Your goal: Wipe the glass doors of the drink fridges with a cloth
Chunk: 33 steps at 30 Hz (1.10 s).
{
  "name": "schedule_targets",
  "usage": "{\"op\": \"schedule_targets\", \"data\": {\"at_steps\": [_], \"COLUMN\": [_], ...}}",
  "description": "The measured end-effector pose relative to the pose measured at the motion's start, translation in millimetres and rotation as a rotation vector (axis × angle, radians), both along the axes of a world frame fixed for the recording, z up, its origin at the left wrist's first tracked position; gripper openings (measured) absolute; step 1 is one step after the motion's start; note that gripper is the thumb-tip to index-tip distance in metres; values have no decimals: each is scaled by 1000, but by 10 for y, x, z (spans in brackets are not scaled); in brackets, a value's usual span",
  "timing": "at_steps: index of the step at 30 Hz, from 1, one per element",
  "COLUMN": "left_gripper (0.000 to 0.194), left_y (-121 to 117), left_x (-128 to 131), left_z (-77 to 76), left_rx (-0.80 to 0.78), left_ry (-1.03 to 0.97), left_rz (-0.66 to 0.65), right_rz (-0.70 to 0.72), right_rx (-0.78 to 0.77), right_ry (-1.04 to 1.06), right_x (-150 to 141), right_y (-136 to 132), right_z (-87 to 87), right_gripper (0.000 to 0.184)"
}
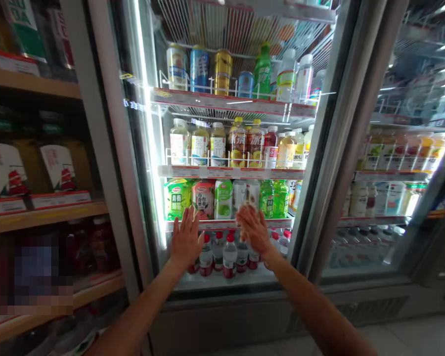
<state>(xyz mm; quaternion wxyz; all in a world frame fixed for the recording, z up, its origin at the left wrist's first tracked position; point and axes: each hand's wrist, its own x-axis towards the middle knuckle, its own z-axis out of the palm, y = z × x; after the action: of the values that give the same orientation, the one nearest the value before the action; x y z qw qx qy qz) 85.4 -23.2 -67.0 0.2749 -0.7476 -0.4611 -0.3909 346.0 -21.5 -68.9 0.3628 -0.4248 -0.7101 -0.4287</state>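
Note:
My left hand [187,240] is raised with its fingers stretched out and spread, holding nothing. It appears in front of the lower shelf of a lit drinks fridge, nearest to a red drink carton [203,198] and a green drink carton [178,199]. To the right, my right hand [254,231] is also raised, slightly blurred, its fingers apart and no object visible in it. It overlaps the white cans [246,190] in the view. Below both hands stand several clear bottles with red caps [229,254]. Whether either hand touches the glass door [159,163] I cannot tell.
Higher fridge shelves hold tea bottles [218,144] and drink cans [199,68]. A thick metal door frame [343,143] runs along the right, with another drinks fridge [383,220] beyond. At left is a wooden shelf unit [52,213] with large jars [59,153].

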Motion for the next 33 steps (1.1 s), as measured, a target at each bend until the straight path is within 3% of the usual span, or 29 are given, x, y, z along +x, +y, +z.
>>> {"op": "schedule_targets", "data": {"at_steps": [4, 5, 9, 10, 13, 15, 19, 20, 25, 30, 33], "left_gripper": [57, 56, 55, 56, 60, 61, 58, 58, 61, 62, 63], "left_y": [-1, -2, -12, -10, 5, 10, -13, -21, -64, -120, -144], "left_x": [-209, -249, -412, -473, -686, -812, -1015, -1069, -1310, -1371, -1349], "left_z": [-22, -29, -50, -51, -52, -62, -124, -142, -209, -335, -411], "left_rx": [0, -2, -20, -18, -17, -33, -63, -66, -66, -70, -64], "left_ry": [-4, 1, 40, 33, -27, -48, -47, -54, -104, -88, -70], "left_rz": [56, 61, 63, 73, 119, 142, 176, 187, 243, 221, 212], "right_rz": [-143, -119, 110, 128, 49, 47, 317, 342, 196, 368, 296], "right_rx": [199, 188, 16, -3, 54, 96, 15, -14, -68, -141, -124], "right_ry": [421, 378, -152, -177, 118, 182, -380, -432, -134, -555, -397], "right_x": [-113, -200, -631, -711, -902, -1053, -1419, -1505, -1893, -2106, -2085], "right_y": [88, 106, 151, 167, 240, 284, 312, 319, 382, 377, 378], "right_z": [154, 166, 231, 292, 508, 545, 379, 364, 397, -1, -61], "right_gripper": [61, 62, 60, 58, 56, 56, 53, 51, 53, 49, 49]}}
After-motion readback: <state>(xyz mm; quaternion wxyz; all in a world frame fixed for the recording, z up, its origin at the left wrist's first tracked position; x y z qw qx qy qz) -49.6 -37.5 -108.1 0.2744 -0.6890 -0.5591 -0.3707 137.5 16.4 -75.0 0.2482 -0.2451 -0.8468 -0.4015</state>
